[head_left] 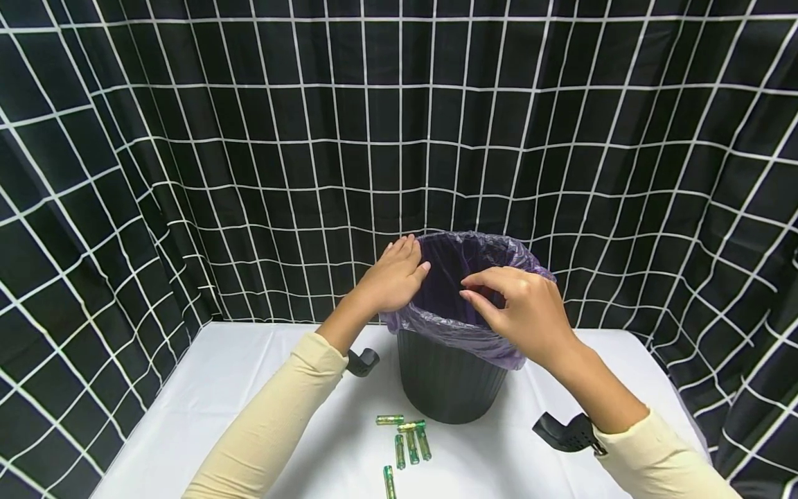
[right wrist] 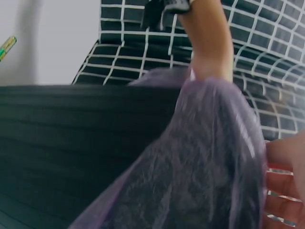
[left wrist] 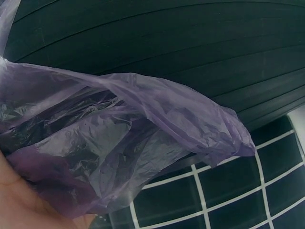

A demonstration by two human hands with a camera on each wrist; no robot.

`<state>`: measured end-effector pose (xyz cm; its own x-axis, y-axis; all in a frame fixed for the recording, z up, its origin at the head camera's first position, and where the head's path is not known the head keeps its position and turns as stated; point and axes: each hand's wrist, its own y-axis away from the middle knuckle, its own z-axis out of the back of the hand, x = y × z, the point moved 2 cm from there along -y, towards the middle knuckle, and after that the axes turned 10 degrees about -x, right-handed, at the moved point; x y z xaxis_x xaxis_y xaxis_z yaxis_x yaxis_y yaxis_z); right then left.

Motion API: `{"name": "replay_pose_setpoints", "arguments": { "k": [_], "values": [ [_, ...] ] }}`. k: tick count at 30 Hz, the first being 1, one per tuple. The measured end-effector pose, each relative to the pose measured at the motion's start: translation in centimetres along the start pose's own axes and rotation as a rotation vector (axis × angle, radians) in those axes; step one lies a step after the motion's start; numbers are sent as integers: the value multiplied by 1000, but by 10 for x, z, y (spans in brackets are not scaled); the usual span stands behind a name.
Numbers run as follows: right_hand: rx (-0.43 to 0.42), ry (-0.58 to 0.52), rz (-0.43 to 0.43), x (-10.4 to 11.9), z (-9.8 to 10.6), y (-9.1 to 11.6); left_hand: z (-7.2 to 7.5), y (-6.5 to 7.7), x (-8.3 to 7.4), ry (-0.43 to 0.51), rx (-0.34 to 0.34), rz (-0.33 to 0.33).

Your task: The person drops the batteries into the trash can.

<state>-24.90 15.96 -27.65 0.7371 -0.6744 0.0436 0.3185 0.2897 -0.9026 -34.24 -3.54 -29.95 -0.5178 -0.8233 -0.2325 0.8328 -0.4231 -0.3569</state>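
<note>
A dark ribbed trash bin stands upright on the table, lined with a purple plastic bag folded over its rim. On the left side of the rim rests my left hand, its fingers extended over the bag's edge. My right hand hovers over the bin's opening, thumb and index fingertips a little apart, with nothing visible between them. In the right wrist view, its fingers show beside the bag. Several green batteries lie on the table in front of the bin, one of them across others.
A white cloth covers the table. Black curtains with a white grid enclose the back and sides. A black curved strap piece sticks out at the right wrist, and a similar piece at the left.
</note>
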Motion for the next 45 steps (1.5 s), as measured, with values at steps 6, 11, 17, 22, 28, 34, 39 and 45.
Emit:
{"name": "replay_pose_setpoints", "arguments": {
  "k": [6, 11, 17, 22, 28, 34, 39, 45],
  "values": [
    [-16, -41, 23, 18, 9, 5, 0, -1, 1, -12, -8, -7],
    [-28, -46, 50, 28, 13, 10, 0, -1, 1, -8, -11, -6],
    [-49, -83, 69, 38, 17, 17, -1, -1, 0, -2, -8, -2],
    [-68, -98, 89, 46, 18, 25, 0, 0, 0, -5, -10, -7],
    [-95, -119, 108, 56, 18, 36, 1, 1, -1, -5, -13, -15],
    [-96, -155, 95, 63, 13, 48, 1, 1, -1, 4, -12, -9],
    [-74, -180, 58, 66, 5, 62, 0, 1, 0, 13, -12, -10],
    [-53, -199, 14, 68, -6, 84, 1, 2, 0, 10, -9, -10]
  ]
}}
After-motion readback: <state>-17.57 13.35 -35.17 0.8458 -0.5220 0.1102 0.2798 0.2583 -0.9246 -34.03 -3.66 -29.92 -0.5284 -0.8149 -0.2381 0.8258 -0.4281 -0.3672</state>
